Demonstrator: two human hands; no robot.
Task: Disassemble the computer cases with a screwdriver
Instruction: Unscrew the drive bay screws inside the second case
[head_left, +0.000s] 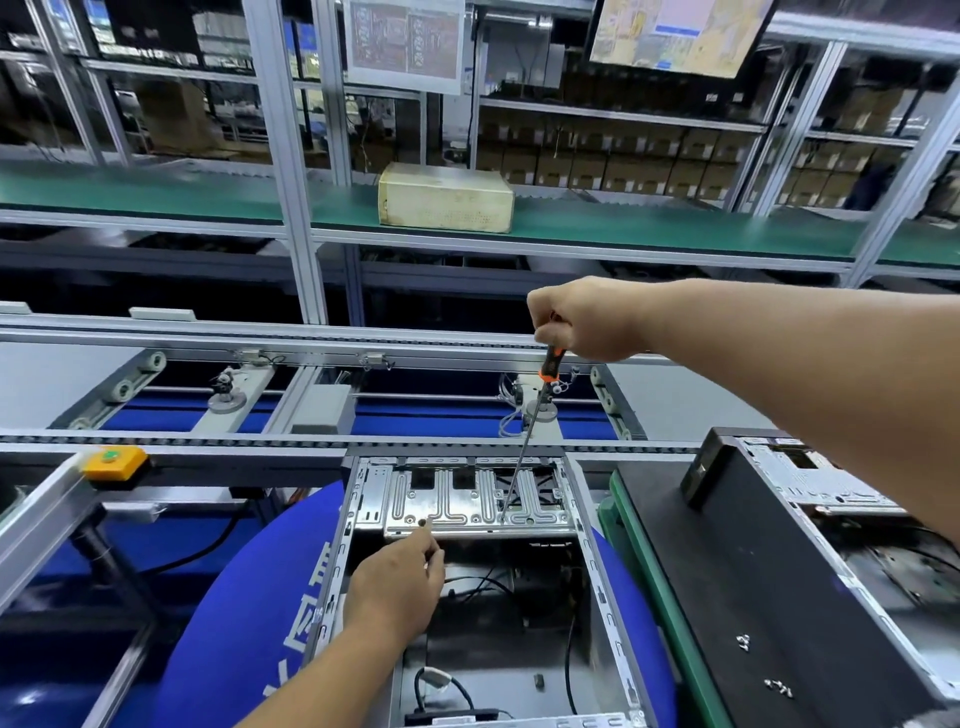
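Open computer case (470, 501): bare stamped metal, dull sheen. Screwdriver (524, 441): metal shaft, glossy orange-black plastic handle. Neighbouring panel (753, 587): matt black.

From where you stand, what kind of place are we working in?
Most likely an electronics assembly or teardown line in a factory: a roller conveyor track runs past the open computer case, with aluminium-frame shelving of stacked cartons and a work-instruction monitor overhead.

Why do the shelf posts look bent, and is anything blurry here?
Head view: the wide lens bows the shelf posts outward near the edges; the left shelves and far boxes are smeared with blur, while the screwdriver and metal bracket stay fairly sharp under even overhead light.
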